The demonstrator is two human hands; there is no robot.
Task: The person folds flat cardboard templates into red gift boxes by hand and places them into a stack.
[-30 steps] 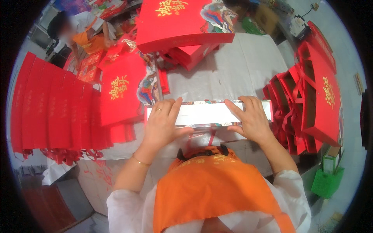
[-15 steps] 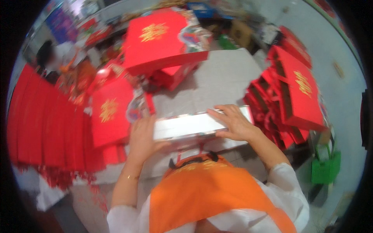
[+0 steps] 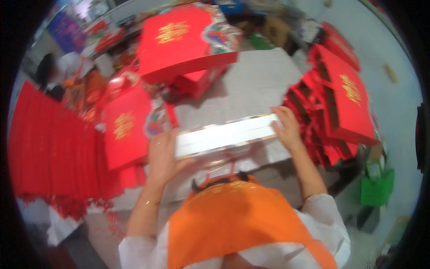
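Observation:
Between my hands is what looks like a gift bag (image 3: 228, 134), its long, narrow white face turned up with a seam along it and shiny patterned edges. Thin red cords show at its near side, close to my apron. My left hand (image 3: 162, 154) grips its left end, fingers over the far side and thumb toward me. At the right end my right hand (image 3: 286, 127) holds the corner between thumb and fingers. Just left of my left hand lies a red bag (image 3: 127, 123) with a gold emblem and a colourful printed edge.
A large red box-like bag (image 3: 179, 40) sits on others at the back of the white-covered table (image 3: 257, 74). Packed red bags (image 3: 53, 148) line the left; more red bags (image 3: 345, 98) lean at the right. A person (image 3: 67, 71) is at the far left. A green bag (image 3: 377, 188) hangs at the right.
My right hand has slid outward from the top of the white face to the bag's right end. The bag's right side is tilted up slightly more; my left hand keeps its place.

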